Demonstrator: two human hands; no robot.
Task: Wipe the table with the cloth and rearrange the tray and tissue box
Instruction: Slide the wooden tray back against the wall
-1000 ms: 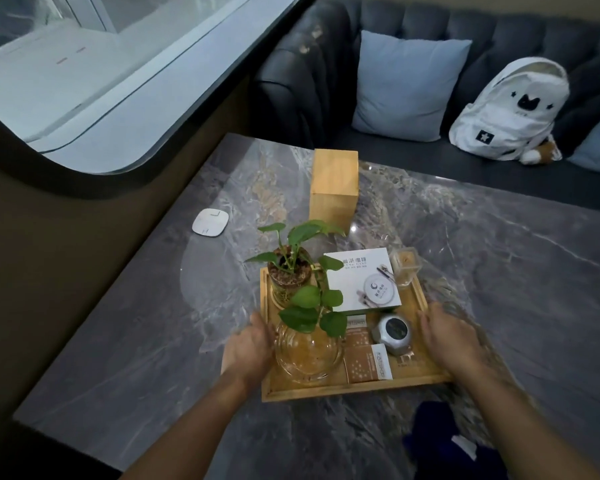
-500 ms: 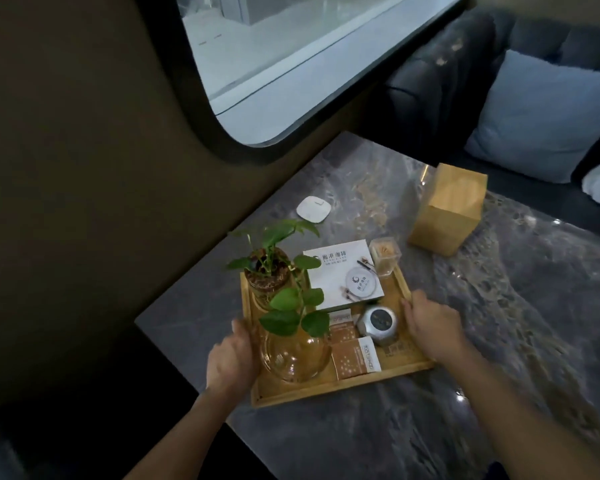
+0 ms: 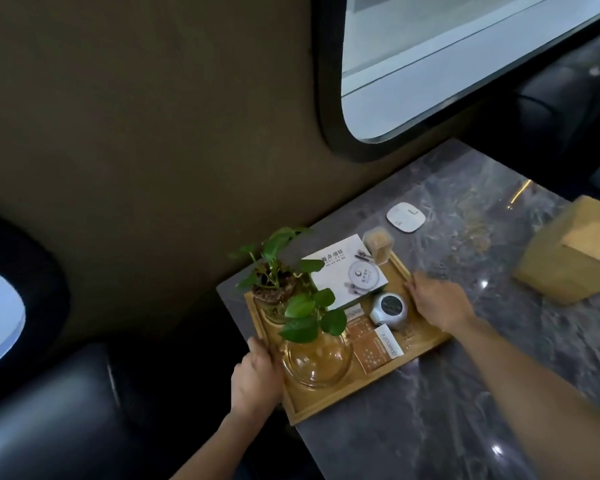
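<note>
Now the wooden tray [image 3: 340, 400] sits at the table's [image 3: 465, 393] corner by the wall, its long axis running away toward the window. Left hand [image 3: 257, 379] curls around the near-left rim; right hand [image 3: 439, 301] lies with fingers together on the right rim. Booklet [image 3: 343, 271] lettering is unreadable. Tissue box [image 3: 575, 258] stands well apart, rightward.

White square pad [image 3: 406, 217] far on the marble. Rounded window [image 3: 465, 64] above, in brown wall [image 3: 153, 133]. Dark seat [image 3: 49, 410] near left.
</note>
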